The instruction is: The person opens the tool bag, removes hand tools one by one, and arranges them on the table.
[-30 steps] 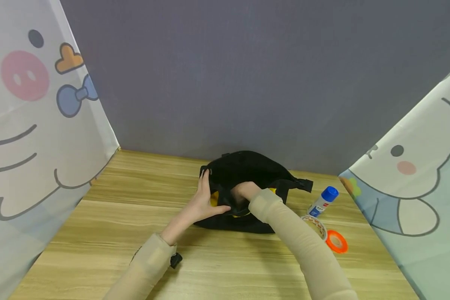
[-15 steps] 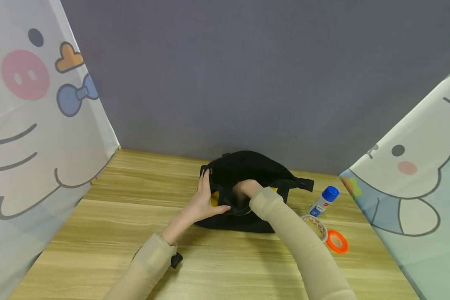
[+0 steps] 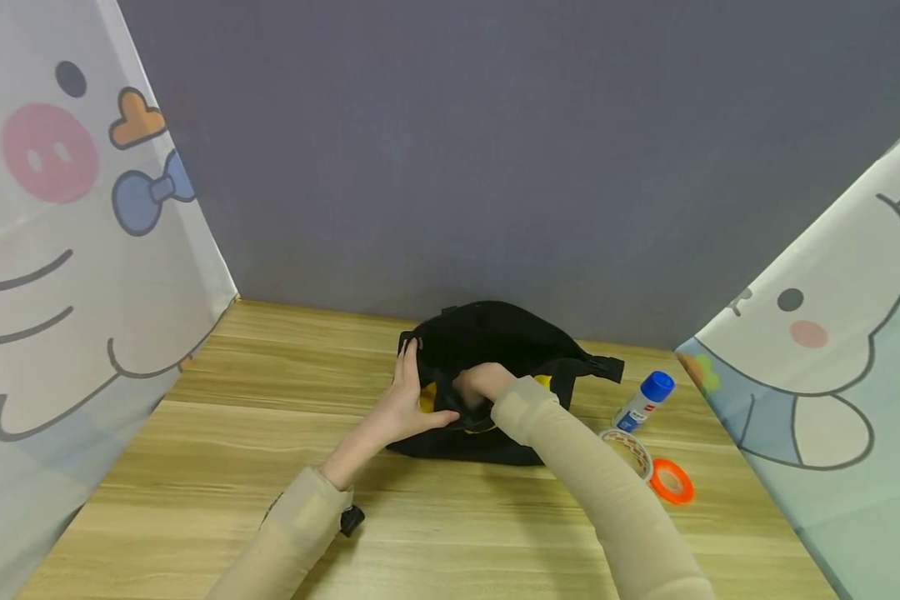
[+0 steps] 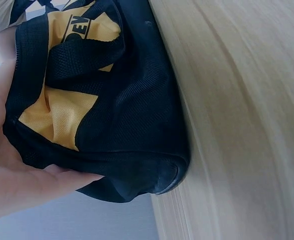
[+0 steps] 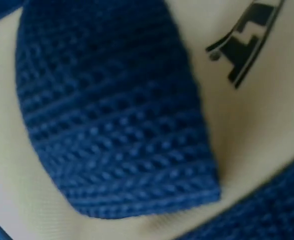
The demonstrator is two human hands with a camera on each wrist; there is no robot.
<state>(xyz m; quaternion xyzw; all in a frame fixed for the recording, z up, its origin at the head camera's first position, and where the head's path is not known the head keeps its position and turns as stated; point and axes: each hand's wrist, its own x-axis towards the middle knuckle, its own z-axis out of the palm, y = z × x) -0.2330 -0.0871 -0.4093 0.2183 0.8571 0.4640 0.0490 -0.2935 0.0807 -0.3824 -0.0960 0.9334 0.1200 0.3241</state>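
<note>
A black and yellow fabric tool bag [image 3: 487,333] lies on the table against the grey back panel, its mouth open. My left hand [image 3: 400,408] holds the bag's left end, thumb at the front rim and fingers at the back. In the left wrist view that hand [image 4: 26,187] lies around the end of the bag [image 4: 141,115], by its black strap [image 4: 74,60]. My right hand [image 3: 486,382] reaches into the mouth; its fingers are hidden inside. Close up and blurred, the right wrist view shows the dark woven strap [image 5: 116,120] over yellow cloth with partial lettering.
Right of the bag stands a glue stick [image 3: 643,402] with a blue cap. In front of it are a white tape roll [image 3: 613,436], partly behind my right sleeve, and an orange tape roll [image 3: 687,492]. Printed cloth walls stand at both sides.
My right hand has shifted slightly to the left inside the bag. The left hand stays in place on the bag's end, and the tape rolls and glue stick have not moved.
</note>
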